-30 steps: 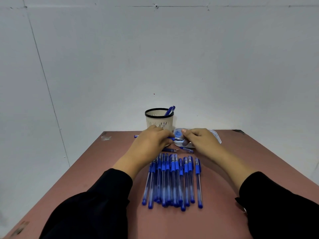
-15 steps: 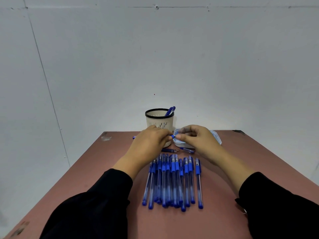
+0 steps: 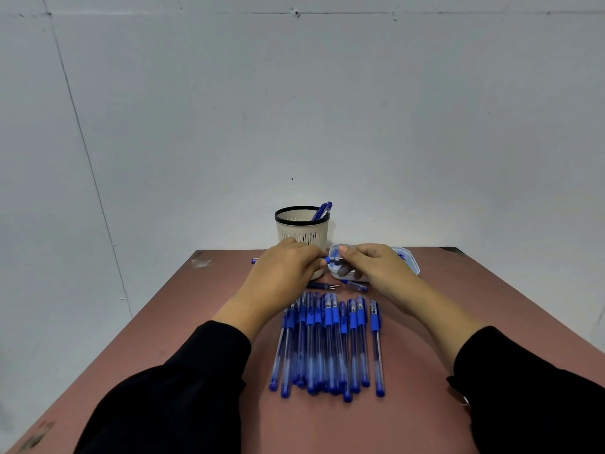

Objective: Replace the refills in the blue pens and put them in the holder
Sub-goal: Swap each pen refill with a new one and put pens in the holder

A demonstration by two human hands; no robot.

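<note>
Two blue pens (image 3: 322, 211) stand in the holder (image 3: 302, 229) at the table's (image 3: 491, 306) far edge. My left hand (image 3: 281, 273) and right hand (image 3: 376, 263) pinch one blue pen (image 3: 329, 259) between them.

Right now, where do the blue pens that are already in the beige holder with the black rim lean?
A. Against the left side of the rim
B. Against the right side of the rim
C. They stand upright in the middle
B: the blue pens poke out over the right side of the rim of the beige holder with the black rim.
</note>
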